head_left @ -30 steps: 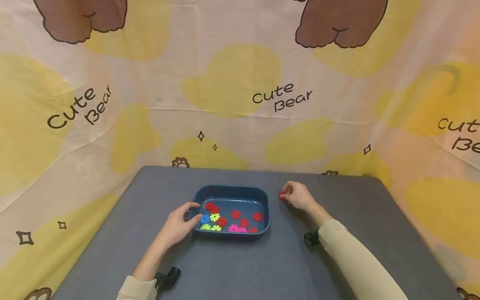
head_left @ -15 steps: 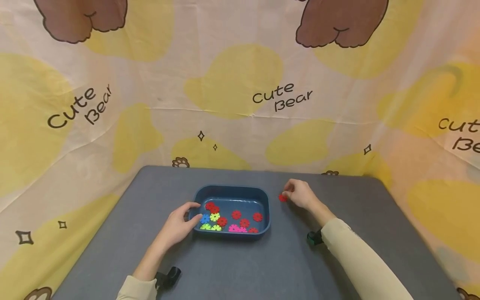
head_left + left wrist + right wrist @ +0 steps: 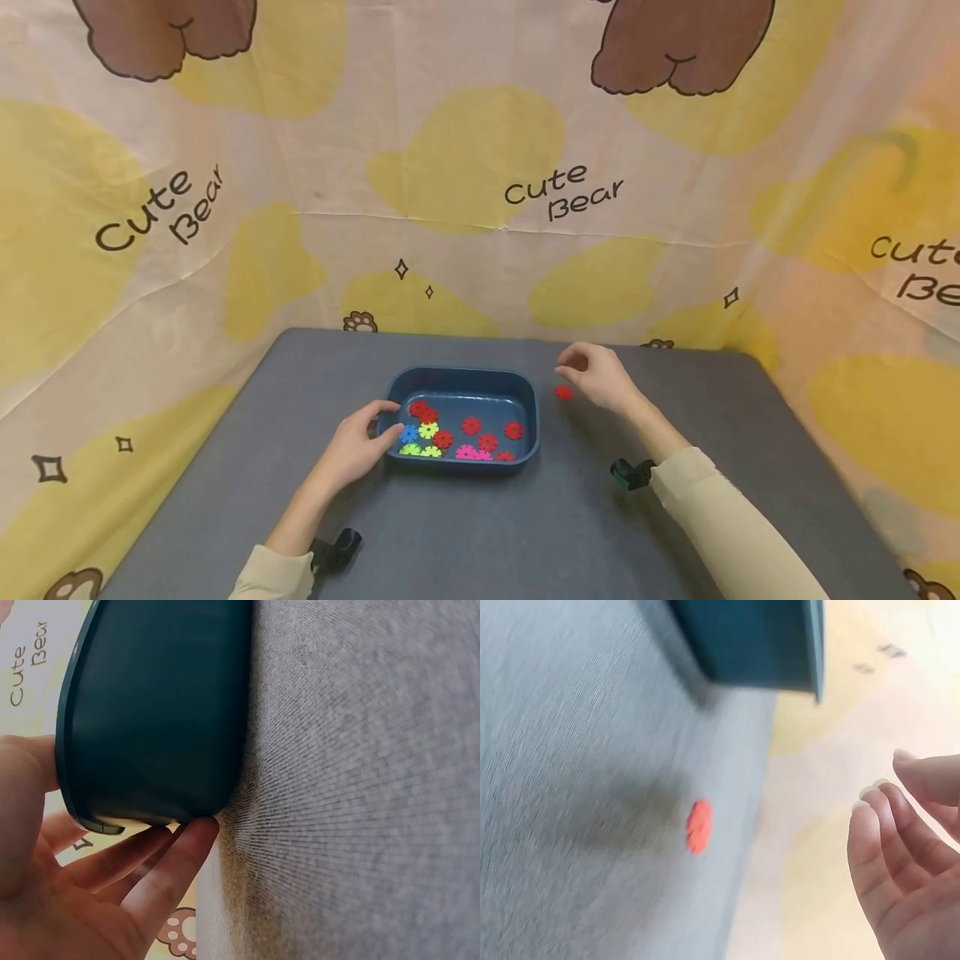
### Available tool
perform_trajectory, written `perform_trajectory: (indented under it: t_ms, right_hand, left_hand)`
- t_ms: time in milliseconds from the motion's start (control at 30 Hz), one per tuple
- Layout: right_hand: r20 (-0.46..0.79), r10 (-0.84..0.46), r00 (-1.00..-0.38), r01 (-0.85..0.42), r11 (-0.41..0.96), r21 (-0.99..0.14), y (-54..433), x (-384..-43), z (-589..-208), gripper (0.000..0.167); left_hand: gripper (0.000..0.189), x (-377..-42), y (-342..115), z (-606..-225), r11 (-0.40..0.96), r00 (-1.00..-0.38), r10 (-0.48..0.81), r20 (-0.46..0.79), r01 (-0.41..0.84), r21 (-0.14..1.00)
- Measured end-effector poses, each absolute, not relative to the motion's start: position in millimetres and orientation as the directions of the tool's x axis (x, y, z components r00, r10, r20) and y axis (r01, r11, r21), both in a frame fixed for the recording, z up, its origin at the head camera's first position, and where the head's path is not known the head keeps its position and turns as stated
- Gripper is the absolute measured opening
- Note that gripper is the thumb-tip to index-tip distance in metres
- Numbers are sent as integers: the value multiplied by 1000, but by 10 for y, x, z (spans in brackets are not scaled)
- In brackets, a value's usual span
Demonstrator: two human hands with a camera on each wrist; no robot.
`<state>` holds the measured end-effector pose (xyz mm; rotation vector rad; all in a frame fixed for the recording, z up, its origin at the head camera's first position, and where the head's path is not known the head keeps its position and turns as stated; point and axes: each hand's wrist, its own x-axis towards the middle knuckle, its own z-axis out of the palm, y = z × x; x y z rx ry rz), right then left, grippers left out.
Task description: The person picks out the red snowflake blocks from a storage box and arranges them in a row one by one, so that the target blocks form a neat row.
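A dark blue rectangular plastic tray with rounded corners stands on the table. My left hand grips its left end, the thumb at the rim; in the left wrist view fingertips touch the tray's outer wall. Notched, snowflake-like plastic discs lie inside: several red discs, yellow discs, pink discs and a blue disc. One red disc lies flat on the table just right of the tray. Above it hovers my right hand, fingers loosely bent, holding nothing.
The grey table extends around the tray on all sides. Behind and beside it hangs a fabric backdrop printed with bears and lettering. Black wrist cameras sit on the left wrist and right wrist.
My right hand has let go of the red disc and lifted up off it, leaving the disc on the table. My left hand and the tray have stayed in place.
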<state>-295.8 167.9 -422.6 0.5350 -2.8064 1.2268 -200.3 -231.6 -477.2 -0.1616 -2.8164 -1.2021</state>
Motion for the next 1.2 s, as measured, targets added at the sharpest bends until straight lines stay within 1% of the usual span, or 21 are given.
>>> perform_trajectory:
  t_ms: [167,333,600,833,1067,1200]
  right_hand:
    - [178,-354,-918,-365,578,-730,1497,-2829,-4129,12]
    - [208,-404,-891,-417,547,-726,1314,-2731,-4090,11]
    - [205,-445,-872,-439,524,-730,1046,-2625,-4102,10]
    - [170,-493,-853,-446,521,-727,810,-2580,-4196,12]
    - [139,-529,-837,-468,561,-682,613,-2595,-4345,14]
    - [92,-549,-831,-453,571,-684,544,-2645,-4445,21]
  left_hand:
    - [40,-1997,-2320,-4774,693,-991,68,116,130,709]
    - [41,-2024,-2313,-4788,698,-990,70,119,134,703]
    - [40,-2043,-2313,-4801,701,-991,76,113,134,701]
    - [40,-2015,-2335,-4792,700,-992,65,109,123,704]
    - [41,-2021,-2321,-4794,697,-993,58,100,112,708]
    - [41,-2037,-2316,-4811,697,-993,61,101,114,708]
